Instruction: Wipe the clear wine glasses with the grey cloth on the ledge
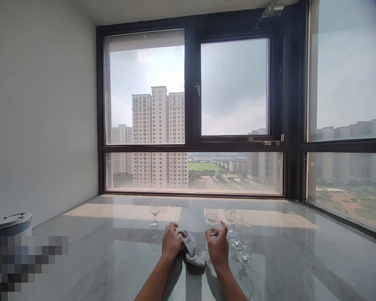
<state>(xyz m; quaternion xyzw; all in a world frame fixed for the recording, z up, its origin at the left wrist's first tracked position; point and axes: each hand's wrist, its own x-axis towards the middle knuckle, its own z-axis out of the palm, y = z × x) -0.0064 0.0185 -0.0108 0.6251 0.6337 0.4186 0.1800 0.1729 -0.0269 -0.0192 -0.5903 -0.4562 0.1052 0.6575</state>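
My left hand (pixel 171 242) is closed on a crumpled grey cloth (pixel 189 246), which trails to the right over the glossy surface. Curled fingers of my right hand (pixel 218 246) surround the lower part of an upright wine glass (pixel 212 218); the hand partly hides its stem. Just behind that glass is another wine glass (pixel 211 207). To the right of my right hand stand several clear stemmed glasses, among them a near one (pixel 244 240) and a farther one (pixel 229 211). A single wine glass (pixel 155 211) stands apart, beyond my left hand.
The grey marbled surface (pixel 113 259) reaches back to dark-framed windows (pixel 194 148). At the far left is a lidded container (pixel 12 223) by the white wall (pixel 44 104); a blurred patch covers the area below it. Tall buildings show outside.
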